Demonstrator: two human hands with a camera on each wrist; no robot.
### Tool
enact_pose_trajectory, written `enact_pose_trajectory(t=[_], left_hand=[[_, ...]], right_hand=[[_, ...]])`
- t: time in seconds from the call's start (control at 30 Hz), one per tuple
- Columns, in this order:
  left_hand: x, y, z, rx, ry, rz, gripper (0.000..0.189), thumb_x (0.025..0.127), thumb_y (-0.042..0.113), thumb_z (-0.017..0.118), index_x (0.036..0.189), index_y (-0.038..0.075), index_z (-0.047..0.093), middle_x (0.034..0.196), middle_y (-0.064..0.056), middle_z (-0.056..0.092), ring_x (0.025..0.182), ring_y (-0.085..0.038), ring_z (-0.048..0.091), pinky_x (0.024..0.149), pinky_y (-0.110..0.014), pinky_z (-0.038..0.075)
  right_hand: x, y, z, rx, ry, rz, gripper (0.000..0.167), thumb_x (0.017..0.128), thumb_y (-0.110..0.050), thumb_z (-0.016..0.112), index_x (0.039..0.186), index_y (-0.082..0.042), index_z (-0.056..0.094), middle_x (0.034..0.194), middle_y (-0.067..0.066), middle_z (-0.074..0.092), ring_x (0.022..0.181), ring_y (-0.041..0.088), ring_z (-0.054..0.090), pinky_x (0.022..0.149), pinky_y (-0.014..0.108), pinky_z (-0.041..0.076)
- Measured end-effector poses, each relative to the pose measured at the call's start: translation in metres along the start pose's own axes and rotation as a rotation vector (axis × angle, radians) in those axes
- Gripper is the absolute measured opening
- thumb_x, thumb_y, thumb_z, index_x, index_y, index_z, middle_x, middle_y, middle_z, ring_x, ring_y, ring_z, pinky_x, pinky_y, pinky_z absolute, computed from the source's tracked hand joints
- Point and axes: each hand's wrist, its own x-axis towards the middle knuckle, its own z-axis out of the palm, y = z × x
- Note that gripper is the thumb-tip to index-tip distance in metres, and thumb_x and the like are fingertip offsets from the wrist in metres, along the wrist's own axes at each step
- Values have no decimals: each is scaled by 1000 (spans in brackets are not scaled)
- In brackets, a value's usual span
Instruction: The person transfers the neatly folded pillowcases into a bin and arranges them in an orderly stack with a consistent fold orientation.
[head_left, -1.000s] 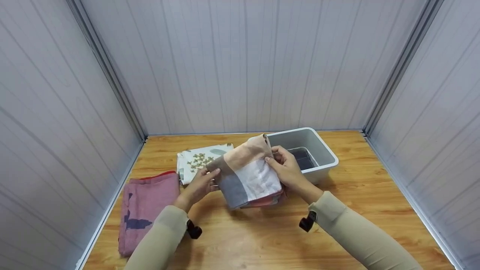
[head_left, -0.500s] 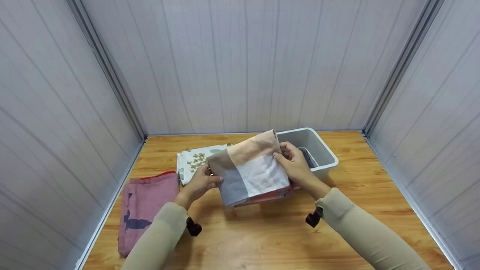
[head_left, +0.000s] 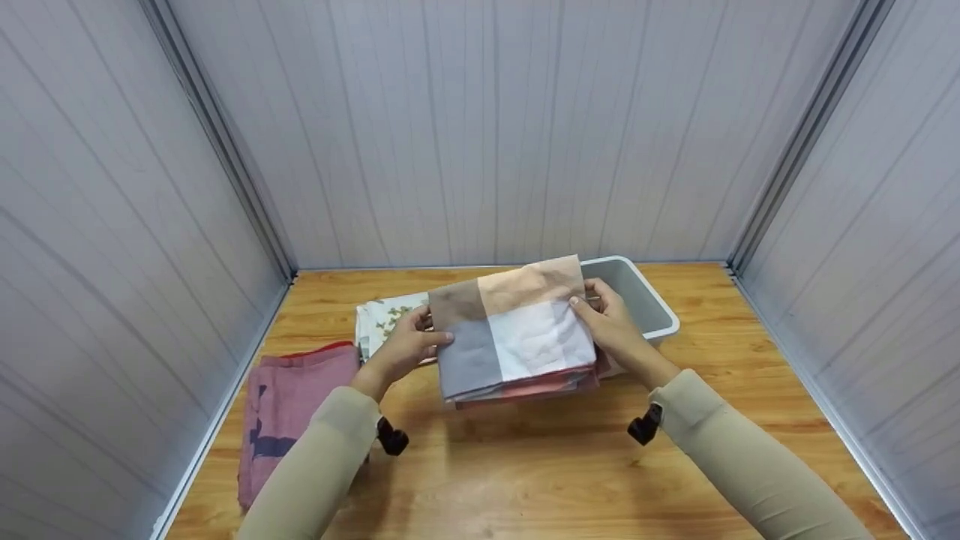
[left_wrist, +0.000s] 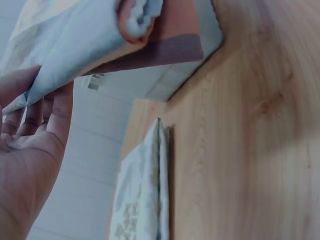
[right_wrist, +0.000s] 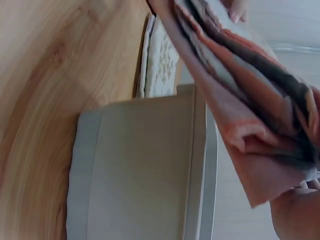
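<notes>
A folded checked cloth [head_left: 517, 330] in grey, white and peach is held up between both hands, its layers showing along the lower edge. My left hand [head_left: 405, 346] pinches its left edge, thumb on the front face and fingers behind. At the opposite edge, my right hand [head_left: 611, 319] grips with the thumb in front. In the left wrist view the cloth [left_wrist: 75, 45] hangs above the wooden table. From the right wrist, several stacked folds of the cloth [right_wrist: 240, 75] show, raised above the grey bin's rim.
Behind the cloth stands a light grey bin [head_left: 651, 300], partly hidden. A folded white cloth with a leaf print [head_left: 379, 315] lies at the back left. Nearer on the left is a folded pink cloth [head_left: 300, 390]. Pale panel walls [head_left: 450, 135] enclose the wooden table [head_left: 510, 472].
Both hands have shifted the checked cloth to the right and slightly up, and it has turned to lie more level. It now covers more of the bin. The other cloths stay put.
</notes>
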Motion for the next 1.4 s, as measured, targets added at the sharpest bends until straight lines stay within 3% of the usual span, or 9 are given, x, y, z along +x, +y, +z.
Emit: enact_pose_trajectory(t=[0.23, 0.47, 0.57, 0.73, 0.93, 1.1, 1.4], left_hand=[[5, 12, 14, 5, 23, -16, 58, 98, -7, 69, 153, -3, 51, 134, -16, 65, 111, -22, 68, 88, -34, 64], [11, 15, 26, 11, 13, 3, 43, 96, -9, 68, 138, -6, 58, 117, -8, 68, 103, -18, 69, 84, -30, 64], [13, 19, 30, 7, 0, 9, 42, 96, -9, 67, 137, -7, 58, 115, -7, 68, 102, -18, 69, 83, -31, 64], [19, 28, 37, 15, 28, 17, 42, 96, -8, 68, 138, -6, 60, 116, -9, 68, 104, -20, 68, 83, -31, 64], [29, 39, 48, 31, 106, 19, 34, 95, -7, 71, 128, -5, 64, 111, -8, 71, 100, -19, 68, 81, -32, 64], [34, 49, 54, 50, 152, 16, 38, 96, -6, 72, 133, -6, 65, 109, -8, 70, 99, -18, 68, 82, -32, 63], [47, 62, 71, 41, 162, 44, 42, 96, -6, 72, 137, -8, 64, 108, -9, 69, 96, -19, 68, 78, -32, 63]], right_hand=[[5, 6, -15, -138, -51, 45, 35, 113, -20, 54, 140, 2, 54, 118, 19, 66, 99, 19, 63, 81, 26, 55], [4, 6, -22, -63, -175, 138, 57, 98, -7, 67, 147, 6, 41, 114, 17, 65, 90, 16, 68, 76, 25, 61], [5, 5, -26, -47, -189, 147, 64, 91, -2, 69, 147, 7, 39, 121, 22, 65, 92, 17, 69, 77, 26, 62], [8, 2, -36, -71, -146, 144, 67, 89, -1, 69, 149, 8, 40, 120, 24, 67, 88, 15, 69, 75, 25, 61], [14, -6, -46, -83, -89, 141, 67, 89, 0, 71, 148, 11, 42, 105, 9, 68, 81, 9, 67, 71, 21, 59], [23, -11, -55, -79, -57, 126, 60, 91, 0, 73, 144, 13, 45, 105, 7, 72, 83, 5, 66, 74, 17, 58], [34, -20, -77, -119, 0, 113, 61, 94, 1, 76, 147, 13, 47, 84, -7, 63, 76, 3, 60, 69, 15, 54]])
